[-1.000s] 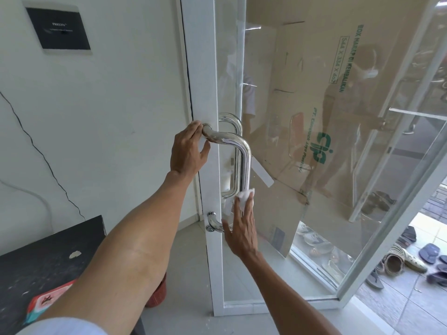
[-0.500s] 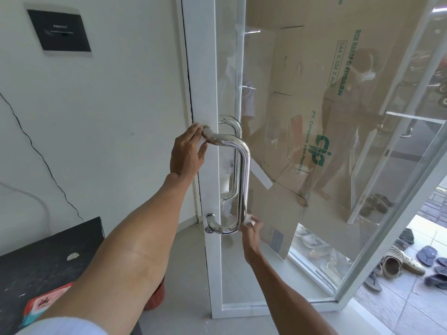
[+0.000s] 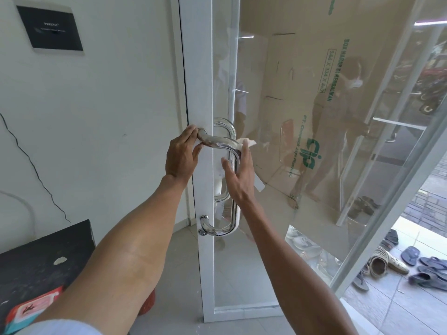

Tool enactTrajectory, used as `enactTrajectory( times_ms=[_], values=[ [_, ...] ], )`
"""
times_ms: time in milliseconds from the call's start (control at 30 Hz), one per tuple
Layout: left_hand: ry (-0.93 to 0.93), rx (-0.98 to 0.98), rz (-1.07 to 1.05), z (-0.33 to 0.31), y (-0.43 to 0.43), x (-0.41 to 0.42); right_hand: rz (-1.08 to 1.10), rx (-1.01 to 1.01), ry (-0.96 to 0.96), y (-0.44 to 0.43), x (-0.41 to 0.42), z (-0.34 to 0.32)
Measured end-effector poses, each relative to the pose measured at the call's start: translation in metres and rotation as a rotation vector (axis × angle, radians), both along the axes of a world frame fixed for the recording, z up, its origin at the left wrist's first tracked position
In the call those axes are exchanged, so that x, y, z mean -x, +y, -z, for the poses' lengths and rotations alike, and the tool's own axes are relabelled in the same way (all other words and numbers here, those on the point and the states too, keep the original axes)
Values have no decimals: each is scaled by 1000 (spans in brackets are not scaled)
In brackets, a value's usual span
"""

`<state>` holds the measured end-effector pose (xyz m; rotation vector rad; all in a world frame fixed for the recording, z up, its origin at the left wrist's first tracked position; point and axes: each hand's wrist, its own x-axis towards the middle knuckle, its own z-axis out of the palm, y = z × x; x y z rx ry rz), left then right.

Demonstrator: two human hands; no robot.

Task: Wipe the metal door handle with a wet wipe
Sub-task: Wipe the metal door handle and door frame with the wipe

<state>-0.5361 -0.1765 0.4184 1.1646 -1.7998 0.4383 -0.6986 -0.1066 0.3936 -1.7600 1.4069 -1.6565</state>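
Note:
A polished metal door handle [image 3: 233, 209] runs vertically on the white frame of a glass door [image 3: 203, 68]. My left hand [image 3: 181, 155] rests against the frame at the handle's upper mount, fingers touching the bar. My right hand [image 3: 239, 175] presses a white wet wipe [image 3: 246, 142] against the handle's upper bend, fingers stretched along the bar. Only the wipe's top edge shows above my fingertips. The lower curve of the handle is bare.
A black table [image 3: 46, 257] with a red and teal packet [image 3: 29, 310] stands at lower left. Cardboard [image 3: 314, 117] leans behind the glass. Sandals and shoes [image 3: 411, 262] lie on the tiles outside at the right. A black plaque [image 3: 50, 27] hangs on the wall.
My right hand has slid the wipe from the bottom of the handle up to its upper bend. My left hand has stayed at the top mount.

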Motion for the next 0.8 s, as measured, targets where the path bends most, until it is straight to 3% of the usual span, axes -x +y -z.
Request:
enactTrajectory(
  times_ms=[167, 300, 433, 567, 700, 800],
  values=[
    [-30, 25, 2, -3, 2, 0, 192, 173, 443, -6, -11, -23],
    [-42, 14, 12, -6, 5, -2, 126, 295, 612, -7, -26, -42],
    [-20, -15, 42, -9, 8, -3, 117, 332, 556, -9, -39, -55],
    [-92, -15, 39, -12, 10, -10, 298, 425, 548, -12, -23, -55],
    [-121, 37, 23, -12, 13, -10, 327, 382, 433, -12, 2, -53],
    [-132, 25, 27, -13, 14, -11, 298, 369, 467, -10, 5, -59]
  ],
)
